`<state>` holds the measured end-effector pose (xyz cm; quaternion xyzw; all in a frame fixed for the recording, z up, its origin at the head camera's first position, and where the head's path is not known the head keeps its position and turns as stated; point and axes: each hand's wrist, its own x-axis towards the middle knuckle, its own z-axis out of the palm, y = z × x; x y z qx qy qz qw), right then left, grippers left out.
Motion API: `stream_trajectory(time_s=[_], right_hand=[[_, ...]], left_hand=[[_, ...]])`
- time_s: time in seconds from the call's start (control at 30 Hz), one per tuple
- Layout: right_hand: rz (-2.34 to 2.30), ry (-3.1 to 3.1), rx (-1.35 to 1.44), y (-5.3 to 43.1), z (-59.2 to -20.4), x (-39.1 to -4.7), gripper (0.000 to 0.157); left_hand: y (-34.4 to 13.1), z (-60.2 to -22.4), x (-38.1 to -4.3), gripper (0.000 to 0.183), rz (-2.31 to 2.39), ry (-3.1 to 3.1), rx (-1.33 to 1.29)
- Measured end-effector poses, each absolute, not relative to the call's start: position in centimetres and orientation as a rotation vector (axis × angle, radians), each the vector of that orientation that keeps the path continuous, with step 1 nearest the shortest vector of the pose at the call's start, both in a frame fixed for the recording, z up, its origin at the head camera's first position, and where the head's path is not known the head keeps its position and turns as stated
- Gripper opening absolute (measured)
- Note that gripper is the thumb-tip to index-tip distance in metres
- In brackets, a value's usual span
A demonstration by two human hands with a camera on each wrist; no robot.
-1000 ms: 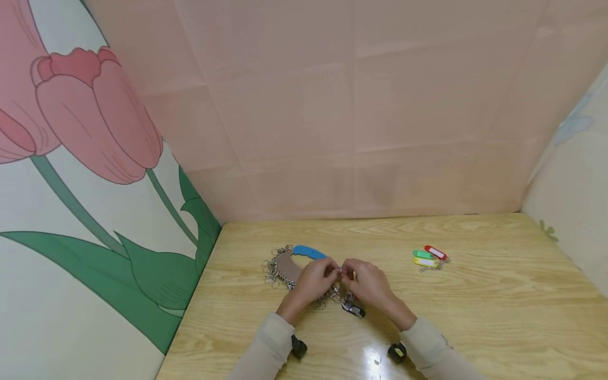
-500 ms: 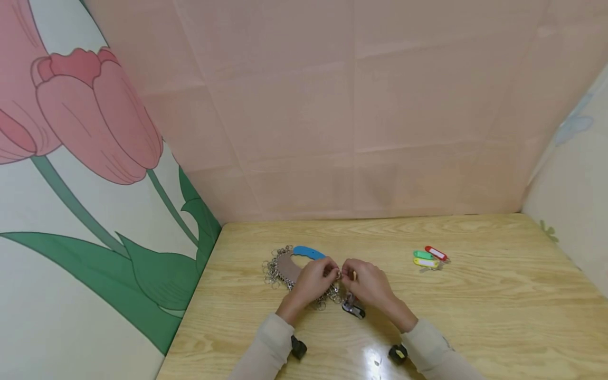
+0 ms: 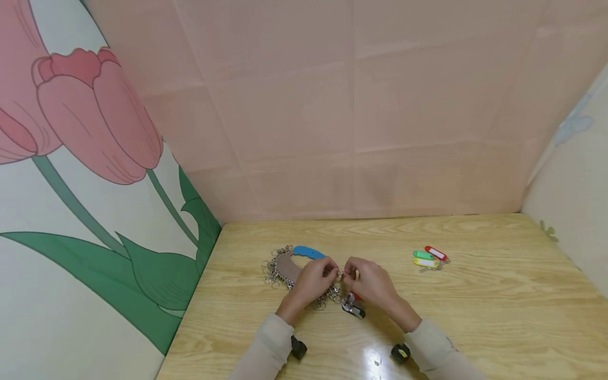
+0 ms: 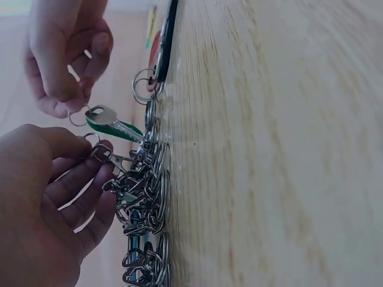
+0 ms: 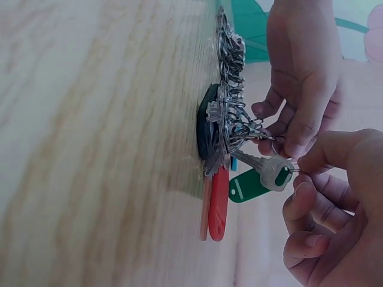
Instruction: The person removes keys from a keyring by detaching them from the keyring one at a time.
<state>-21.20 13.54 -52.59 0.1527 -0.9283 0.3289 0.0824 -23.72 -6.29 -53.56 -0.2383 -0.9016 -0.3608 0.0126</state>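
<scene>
In the left wrist view, my left hand [image 4: 36, 197] pinches a small metal ring on a clip [image 4: 116, 160] of the brown key holder [image 3: 286, 265]. My right hand [image 3: 371, 279] pinches a thin key ring [image 5: 295, 170] between thumb and forefinger. From that ring hang a silver key [image 5: 274, 173] and a green key tag [image 5: 248, 186]. Both hands' fingertips are close together over the holder's lower right end. Its blue handle [image 3: 309, 252] shows behind my left hand, which hides part of the holder.
Below my hands lies a silver-and-black metal piece [image 3: 353, 309] beside a red flat piece [image 5: 218, 209]. Farther right on the wooden table [image 3: 499, 295] are keys with red [image 3: 436, 253], green [image 3: 423, 254] and yellow [image 3: 425, 262] tags. Many clips and rings [image 3: 272, 269] fringe the holder.
My right hand has shifted slightly right, its fingertips a little farther from the left ones. More of the red piece beneath it shows. The left hand has stayed in place.
</scene>
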Motion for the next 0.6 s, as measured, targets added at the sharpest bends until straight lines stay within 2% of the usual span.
stream_trajectory(time_s=[0.6], right_hand=[[0.940,-2.755,0.452,14.19,-51.96,-21.24,0.011]], left_hand=[[-6.66,-53.48,-23.77,0.010,-1.110,-2.768,-0.782]])
